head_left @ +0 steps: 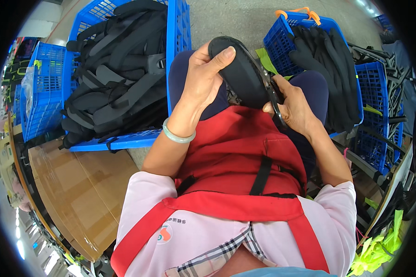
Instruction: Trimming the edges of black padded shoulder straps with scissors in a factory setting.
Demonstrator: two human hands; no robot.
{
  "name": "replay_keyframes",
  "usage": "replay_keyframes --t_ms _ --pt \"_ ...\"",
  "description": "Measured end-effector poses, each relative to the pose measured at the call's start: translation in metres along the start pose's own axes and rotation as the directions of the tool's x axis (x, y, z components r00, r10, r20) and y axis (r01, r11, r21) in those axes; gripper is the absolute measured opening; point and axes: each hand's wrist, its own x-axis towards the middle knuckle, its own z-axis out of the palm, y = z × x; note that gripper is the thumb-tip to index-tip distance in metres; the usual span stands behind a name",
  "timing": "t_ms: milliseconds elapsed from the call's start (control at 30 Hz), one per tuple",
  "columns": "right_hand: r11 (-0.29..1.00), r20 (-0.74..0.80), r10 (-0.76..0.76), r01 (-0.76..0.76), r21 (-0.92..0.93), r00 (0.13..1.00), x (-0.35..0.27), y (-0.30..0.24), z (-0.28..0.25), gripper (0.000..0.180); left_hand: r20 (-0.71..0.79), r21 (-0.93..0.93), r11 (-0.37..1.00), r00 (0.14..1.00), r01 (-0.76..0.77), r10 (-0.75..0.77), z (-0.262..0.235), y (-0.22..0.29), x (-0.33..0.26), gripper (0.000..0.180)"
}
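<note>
A black padded strap (pixel 243 78), curved and rounded at its upper end, is held up above my lap. My left hand (pixel 202 76) is closed on that upper end, thumb on the front face and fingers behind. In my right hand (pixel 295 105) is a pair of scissors (pixel 278 113) with dark handles. Their blades point up and lie along the strap's right edge. Whether they touch the fabric I cannot tell. The strap's lower end hangs close to my red apron (pixel 245 157).
To the left a large blue crate (pixel 179 27) is heaped with black straps (pixel 120 78). Another blue crate (pixel 277 39) of black padded pieces (pixel 326 69) stands at right, with more crates beyond. A cardboard sheet (pixel 78 184) lies at lower left, yellow-green strips (pixel 379 249) at lower right.
</note>
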Motion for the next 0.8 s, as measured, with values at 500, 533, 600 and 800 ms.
replay_keyframes --t_ms 500,533,600,800 --pt "0.999 -0.025 -0.037 0.037 0.024 0.999 0.000 0.008 0.000 0.068 -0.021 -0.014 1.000 1.000 0.013 -0.013 -0.001 0.001 0.002 0.013" --pt "0.999 -0.023 -0.039 0.039 0.022 0.999 0.000 0.006 -0.001 0.068 -0.017 -0.018 1.000 1.000 0.016 -0.016 -0.002 0.000 0.002 0.013" --pt "0.987 -0.070 -0.133 0.126 -0.098 0.989 -0.002 0.000 -0.002 0.066 0.007 -0.026 1.000 1.000 0.016 -0.016 -0.003 -0.002 0.002 0.014" --pt "0.997 -0.018 -0.077 0.077 0.004 0.997 0.000 0.009 -0.007 0.071 0.011 -0.032 0.999 0.999 0.034 -0.034 0.001 -0.004 0.002 0.013"
